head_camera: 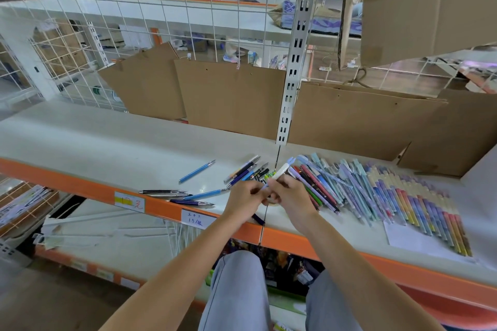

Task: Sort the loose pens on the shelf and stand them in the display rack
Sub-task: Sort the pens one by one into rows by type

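My left hand (246, 193) and right hand (289, 193) pinch one slim white plastic pen (278, 172) between them above the white shelf (94, 140), light, stiff and slick, best gripped mid-barrel, with sorted pens (376, 191) just right.

Setting reads to me as a stationery shop or its stockroom, mid-setup. I note a white shelf (107, 140) with an orange front edge (80, 185) carrying handwritten price tags (129, 201), many pens (376, 191) laid in rows on it, a slotted metal upright (291, 67), and white wire grid panels (161, 21) behind. Flattened cardboard sheets (234, 97) lean against the grid. Further shelving (188, 11) with orange trim stands beyond, boxes and goods scattered on it.
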